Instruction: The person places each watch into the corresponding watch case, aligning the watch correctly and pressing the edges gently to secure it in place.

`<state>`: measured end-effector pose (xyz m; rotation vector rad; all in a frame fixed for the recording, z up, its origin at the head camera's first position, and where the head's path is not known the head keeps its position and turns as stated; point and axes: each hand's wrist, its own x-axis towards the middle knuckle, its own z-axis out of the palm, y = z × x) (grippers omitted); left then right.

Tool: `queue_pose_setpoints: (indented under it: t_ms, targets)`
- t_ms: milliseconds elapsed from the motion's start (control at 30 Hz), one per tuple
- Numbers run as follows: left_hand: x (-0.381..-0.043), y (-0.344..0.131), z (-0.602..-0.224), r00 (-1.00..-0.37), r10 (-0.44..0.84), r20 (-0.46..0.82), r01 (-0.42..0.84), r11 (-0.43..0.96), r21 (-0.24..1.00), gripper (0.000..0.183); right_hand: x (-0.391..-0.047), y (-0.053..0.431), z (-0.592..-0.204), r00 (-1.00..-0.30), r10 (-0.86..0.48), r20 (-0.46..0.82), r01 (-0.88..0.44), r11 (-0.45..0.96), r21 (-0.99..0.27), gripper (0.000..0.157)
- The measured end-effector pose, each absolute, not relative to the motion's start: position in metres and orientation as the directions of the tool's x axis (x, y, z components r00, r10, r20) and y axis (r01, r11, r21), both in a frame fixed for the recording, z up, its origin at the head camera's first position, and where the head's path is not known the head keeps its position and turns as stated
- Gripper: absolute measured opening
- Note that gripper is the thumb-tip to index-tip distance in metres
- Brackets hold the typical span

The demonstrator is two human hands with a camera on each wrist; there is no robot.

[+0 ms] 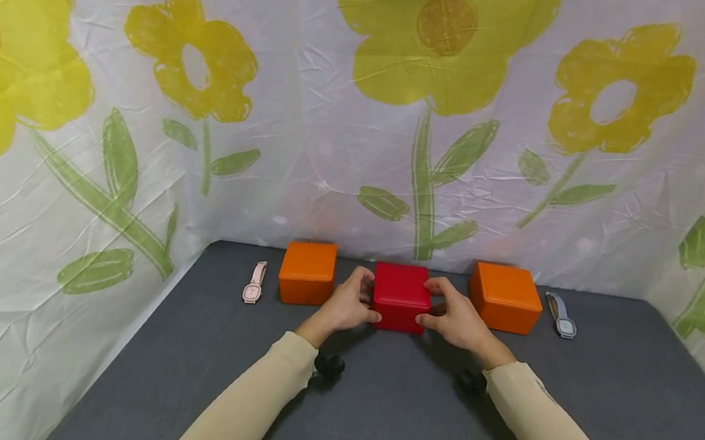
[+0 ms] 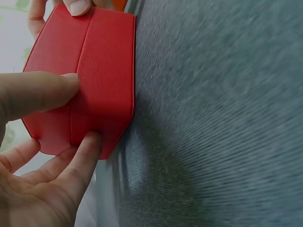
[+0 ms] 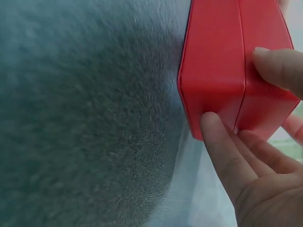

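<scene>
A closed red box (image 1: pixel 401 295) with a seam around its middle stands at the far part of the dark table, between both hands. My left hand (image 1: pixel 350 303) grips its left side. In the left wrist view, the thumb (image 2: pixel 52 92) presses the front by the seam and the fingers (image 2: pixel 83 153) touch the side face. From the right, my right hand (image 1: pixel 458 319) holds the box. Its thumb (image 3: pixel 279 68) lies on the front just above the seam, with fingers (image 3: pixel 222 146) against the side. The contents of the box are hidden.
An orange box (image 1: pixel 307 273) stands left of the red one, with a pink-strapped watch (image 1: pixel 253 283) beyond it. Another orange box (image 1: pixel 505 300) is on the right, beside a blue-grey watch (image 1: pixel 562 318). A flowered curtain (image 1: pixel 326 164) hangs behind the table (image 1: pixel 393 419).
</scene>
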<state>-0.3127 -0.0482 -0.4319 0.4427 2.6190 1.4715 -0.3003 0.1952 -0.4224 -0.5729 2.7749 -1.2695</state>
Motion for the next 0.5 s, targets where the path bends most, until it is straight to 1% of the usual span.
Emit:
queue_pose_setpoints:
  t_ms: [200,500]
  targets:
    - [-0.325,-0.047,-0.433,-0.964,0.266,0.016,0.16,0.527,0.835,0.068,-0.314,0.193,-0.425,-0.946,-0.311,0.095,-0.269,0.584,-0.766,0.06]
    - [-0.338,-0.046,-0.429,-0.966,0.257,0.01,0.159,0.568,0.808,0.07,-0.329,0.191,-0.424,-0.953,-0.296,0.07,-0.236,0.574,-0.784,0.06]
